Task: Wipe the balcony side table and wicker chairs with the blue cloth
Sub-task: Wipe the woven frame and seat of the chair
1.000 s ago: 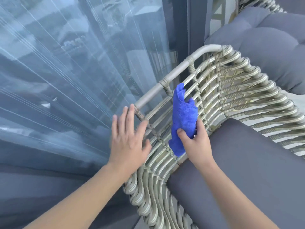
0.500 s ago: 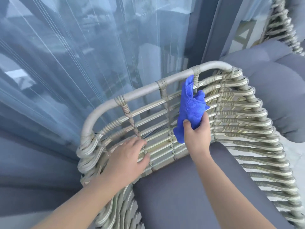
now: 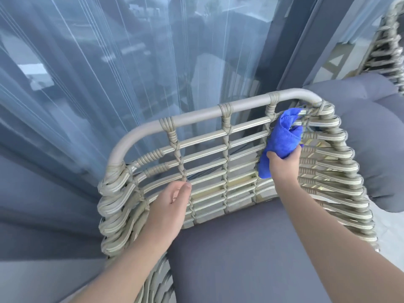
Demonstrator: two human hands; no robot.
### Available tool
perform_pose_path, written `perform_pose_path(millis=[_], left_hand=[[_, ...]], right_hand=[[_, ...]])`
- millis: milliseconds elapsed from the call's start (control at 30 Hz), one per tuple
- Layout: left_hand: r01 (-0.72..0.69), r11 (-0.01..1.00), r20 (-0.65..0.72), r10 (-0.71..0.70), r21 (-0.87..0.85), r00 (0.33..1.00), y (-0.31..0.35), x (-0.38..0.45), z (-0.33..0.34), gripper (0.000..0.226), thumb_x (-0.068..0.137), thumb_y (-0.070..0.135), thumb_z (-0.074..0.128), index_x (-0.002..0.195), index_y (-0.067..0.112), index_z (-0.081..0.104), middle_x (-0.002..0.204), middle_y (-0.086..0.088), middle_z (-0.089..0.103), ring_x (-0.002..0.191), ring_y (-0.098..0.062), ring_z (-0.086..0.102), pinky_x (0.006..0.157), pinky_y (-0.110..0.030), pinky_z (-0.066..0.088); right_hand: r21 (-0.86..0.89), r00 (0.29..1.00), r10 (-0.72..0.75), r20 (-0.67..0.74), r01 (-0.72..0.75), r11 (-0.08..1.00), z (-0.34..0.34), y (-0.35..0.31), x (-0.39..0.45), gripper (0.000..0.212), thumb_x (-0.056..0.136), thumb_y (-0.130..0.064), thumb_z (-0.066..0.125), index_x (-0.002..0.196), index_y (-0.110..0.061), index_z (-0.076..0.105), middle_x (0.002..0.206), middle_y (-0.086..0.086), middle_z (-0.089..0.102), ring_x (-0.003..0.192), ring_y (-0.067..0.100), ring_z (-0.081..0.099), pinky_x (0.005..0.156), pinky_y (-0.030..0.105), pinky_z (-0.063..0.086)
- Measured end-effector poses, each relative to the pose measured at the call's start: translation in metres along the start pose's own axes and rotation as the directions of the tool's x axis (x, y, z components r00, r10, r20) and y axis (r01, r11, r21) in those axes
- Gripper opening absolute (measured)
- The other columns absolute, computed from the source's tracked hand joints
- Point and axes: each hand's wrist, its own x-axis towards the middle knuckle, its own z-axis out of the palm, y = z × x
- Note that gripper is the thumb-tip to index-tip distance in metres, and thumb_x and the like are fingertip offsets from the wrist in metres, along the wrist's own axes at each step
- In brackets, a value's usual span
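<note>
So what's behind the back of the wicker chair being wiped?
Through the wicker chair slats: sheer curtain over glass, reflections visible. The blue cloth and right hand hide what's behind their patch.

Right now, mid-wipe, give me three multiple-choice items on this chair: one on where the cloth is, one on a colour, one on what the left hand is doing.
1. Where is the blue cloth?
A. on the seat cushion
B. against the upper right of the wicker chair back
C. draped over the top rail

2. What colour is the seat cushion?
A. grey
B. beige
C. white

3. What is the left hand doing?
A. hanging free
B. gripping the cloth
C. pinching a twisted upright strand of the wicker chair back

Answers: 1 B, the right hand presses it there below the rail; 2 A, plainly grey fabric; 3 C, thumb and fingers meet on the strand.
</note>
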Motion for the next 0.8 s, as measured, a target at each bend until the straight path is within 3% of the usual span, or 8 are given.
perform_pose_path(millis=[67, 200, 300, 400, 567, 700, 800], left_hand=[[0.018, 1.000, 0.018, -0.017, -0.018, 1.000, -0.005, -0.004, -0.002, 0.028, 0.103, 0.051, 0.044, 0.119, 0.039, 0.064, 0.112, 0.019, 0.071, 0.107, 0.001, 0.065, 0.089, -0.021, 0.042], [0.028, 0.997, 0.007, -0.028, -0.067, 1.000, -0.011, -0.008, -0.008, 0.023, 0.104, 0.048, 0.046, 0.112, 0.038, 0.066, 0.106, 0.019, 0.071, 0.104, -0.003, 0.067, 0.099, -0.033, 0.047], [0.039, 0.993, 0.010, -0.038, -0.113, 0.999, -0.013, -0.014, -0.011, 0.019, 0.105, 0.043, 0.047, 0.103, 0.039, 0.066, 0.097, 0.025, 0.072, 0.093, 0.004, 0.069, 0.092, -0.032, 0.048], [0.048, 0.991, 0.031, -0.044, -0.122, 0.999, -0.012, -0.019, -0.015, 0.020, 0.106, 0.041, 0.047, 0.105, 0.037, 0.066, 0.103, 0.019, 0.072, 0.088, 0.009, 0.067, 0.090, -0.031, 0.048], [0.001, 0.998, 0.044, 0.001, -0.063, 0.999, -0.015, -0.029, -0.035, 0.018, 0.104, 0.043, 0.049, 0.099, 0.039, 0.065, 0.097, 0.020, 0.072, 0.098, 0.001, 0.067, 0.089, -0.025, 0.047], [-0.034, 0.992, 0.078, 0.044, -0.122, 0.996, -0.021, -0.030, -0.049, 0.026, 0.104, 0.044, 0.049, 0.098, 0.028, 0.069, 0.095, 0.007, 0.075, 0.090, -0.010, 0.072, 0.088, -0.034, 0.053], [-0.008, 0.987, 0.114, 0.027, -0.162, 0.993, -0.022, -0.033, -0.054, 0.033, 0.108, 0.036, 0.049, 0.094, 0.016, 0.071, 0.093, -0.001, 0.077, 0.082, -0.014, 0.074, 0.077, -0.029, 0.055]], right_hand=[[0.007, 1.000, -0.009, 0.014, 0.009, 1.000, 0.010, 0.003, -0.014, 0.054, 0.079, -0.024, 0.067, 0.128, -0.016, 0.046, 0.123, 0.008, 0.062, 0.111, 0.032, 0.060, 0.101, 0.047, 0.049], [-0.003, 0.998, -0.048, 0.038, 0.048, 0.999, 0.029, 0.011, -0.038, 0.044, 0.086, -0.019, 0.068, 0.122, -0.015, 0.044, 0.121, 0.009, 0.059, 0.110, 0.032, 0.058, 0.095, 0.044, 0.049], [-0.021, 0.997, -0.057, 0.047, 0.058, 0.998, 0.043, 0.011, -0.058, 0.047, 0.082, -0.028, 0.067, 0.121, -0.019, 0.043, 0.120, 0.007, 0.059, 0.109, 0.032, 0.058, 0.096, 0.049, 0.050], [-0.021, 0.992, -0.104, 0.065, 0.105, 0.994, 0.057, 0.014, -0.080, 0.046, 0.082, -0.029, 0.067, 0.120, -0.022, 0.043, 0.120, 0.004, 0.059, 0.109, 0.031, 0.057, 0.094, 0.046, 0.049], [-0.054, 0.983, -0.115, 0.140, 0.124, 0.991, 0.081, 0.019, -0.117, 0.044, 0.086, -0.024, 0.072, 0.117, -0.020, 0.040, 0.115, 0.002, 0.060, 0.101, 0.030, 0.058, 0.084, 0.039, 0.047], [-0.059, 0.965, -0.134, 0.224, 0.150, 0.987, 0.102, 0.018, -0.151, 0.046, 0.082, -0.030, 0.075, 0.114, -0.023, 0.042, 0.110, -0.001, 0.061, 0.098, 0.026, 0.060, 0.085, 0.042, 0.051], [-0.075, 0.935, -0.163, 0.314, 0.196, 0.978, 0.119, 0.018, -0.177, 0.046, 0.082, -0.031, 0.077, 0.109, -0.025, 0.041, 0.104, -0.001, 0.062, 0.094, 0.024, 0.061, 0.083, 0.042, 0.052]])
